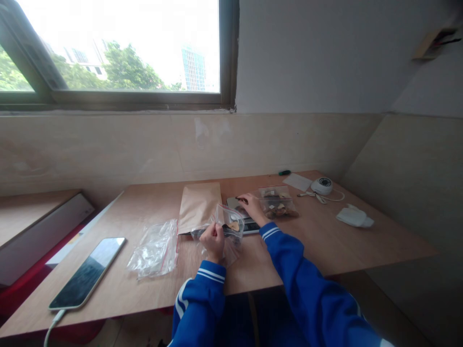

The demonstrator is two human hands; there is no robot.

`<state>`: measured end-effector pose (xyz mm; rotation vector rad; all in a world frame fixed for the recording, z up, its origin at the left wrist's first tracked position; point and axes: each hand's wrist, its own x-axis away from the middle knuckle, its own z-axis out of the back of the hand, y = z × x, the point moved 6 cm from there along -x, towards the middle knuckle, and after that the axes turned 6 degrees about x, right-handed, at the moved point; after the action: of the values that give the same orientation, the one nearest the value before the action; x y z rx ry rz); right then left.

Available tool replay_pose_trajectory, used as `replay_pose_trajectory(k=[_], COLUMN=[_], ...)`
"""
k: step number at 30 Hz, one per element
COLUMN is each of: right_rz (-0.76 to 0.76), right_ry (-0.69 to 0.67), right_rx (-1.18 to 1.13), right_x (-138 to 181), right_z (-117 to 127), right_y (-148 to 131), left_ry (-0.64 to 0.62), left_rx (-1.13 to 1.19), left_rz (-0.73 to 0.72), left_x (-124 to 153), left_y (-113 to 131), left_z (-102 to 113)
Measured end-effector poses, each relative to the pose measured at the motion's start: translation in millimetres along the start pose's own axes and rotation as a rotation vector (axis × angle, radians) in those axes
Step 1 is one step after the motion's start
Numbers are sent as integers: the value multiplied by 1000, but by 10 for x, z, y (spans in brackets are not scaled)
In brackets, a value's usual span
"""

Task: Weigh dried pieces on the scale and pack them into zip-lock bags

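My left hand (pixel 213 241) is closed on a clear zip bag (pixel 227 212), which stands tilted with its mouth upward. Dark and tan dried pieces (pixel 234 226) show inside it. My right hand (pixel 253 208) reaches over a small kitchen scale (pixel 233 203), its fingers pinched around a small dark dried piece (pixel 241 199). Part of the scale is hidden by that hand and by the bag. Just right of the scale lies a fuller zip bag (pixel 277 202) of dark and brown dried pieces.
A brown paper bag (pixel 198 200) lies behind my left hand, with empty clear zip bags (pixel 154 250) to its left. A phone (pixel 88 273) on a cable lies farther left. At right are a white dome camera (pixel 321 185), a white paper (pixel 297 181) and a crumpled white packet (pixel 354 216).
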<state>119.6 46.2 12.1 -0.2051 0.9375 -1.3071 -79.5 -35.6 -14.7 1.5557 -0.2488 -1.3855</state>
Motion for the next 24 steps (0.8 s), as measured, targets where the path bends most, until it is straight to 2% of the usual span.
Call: replay_pose_trajectory(k=[3,5,7,9,12,14,20,24], right_rz=[-150,-261,-321,-338,-296,-224,68,158], right_ry=[37,3,-89,-223,-394,-414,-354,-183], right_rx=[-380,-685,-900,-986,-944,-836,-416,-309], right_x=[25,67,124,193,293,325,355,417], right_z=[106,154,192,210,184,160,182,367], right_y=[-86,-215,-407,-604,-815,-883,-1025,-1039], left_ry=[-8,-10,-10,-8,-10,-9,-7,14], left_rx=[-2,-4,-2,-4,-13,-19,0,64], left_rz=[6,12,16,16,10,12,50,110], left_x=[6,7,7,8,8,7,3,15], left_y=[-3,-1,2,2,-6,-16,-36,-82], left_z=[-5,-4,-1,3,6,10,12,9])
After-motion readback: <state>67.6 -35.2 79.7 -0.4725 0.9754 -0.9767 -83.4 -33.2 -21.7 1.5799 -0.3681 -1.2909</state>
